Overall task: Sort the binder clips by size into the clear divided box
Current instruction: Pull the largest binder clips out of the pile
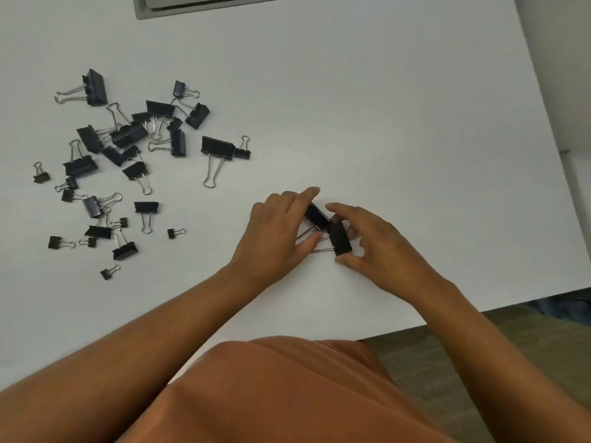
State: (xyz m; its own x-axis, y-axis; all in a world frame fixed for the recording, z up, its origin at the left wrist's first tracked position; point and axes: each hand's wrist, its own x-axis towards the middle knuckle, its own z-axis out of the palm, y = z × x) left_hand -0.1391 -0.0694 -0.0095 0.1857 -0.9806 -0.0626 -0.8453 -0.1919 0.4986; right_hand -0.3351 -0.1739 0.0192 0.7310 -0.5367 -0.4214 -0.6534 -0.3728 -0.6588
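Near the front right of the white worktop [383,107], the two hands meet over a pair of large black binder clips. The left hand [278,238] curls its fingers and thumb around the farther clip [317,215], and the right hand [380,251] pinches the nearer clip [340,238] between thumb and fingers; the two clips touch at their black bodies, and their wire handles run back under the left hand, where they are partly hidden. The worktop's front edge slants just behind the right wrist, with a strip of brown floor [447,362] beyond it, and the right edge runs up the far side of the view, so the hands sit close to that corner. A wide bare stretch of worktop lies ahead of the hands and to their right. Well apart to the left, a loose scatter of binder clips [128,135] of several sizes covers the surface, some overlapping in the middle so that their count is hard to make out; a big clip [217,148] with long handles lies at the scatter's right fringe, touching a small one [242,153]. At the top edge, a grey frame [166,11] is cut off by the view, and what it is cannot be told. An orange garment [271,394] fills the bottom, covering the near edge of the worktop there.
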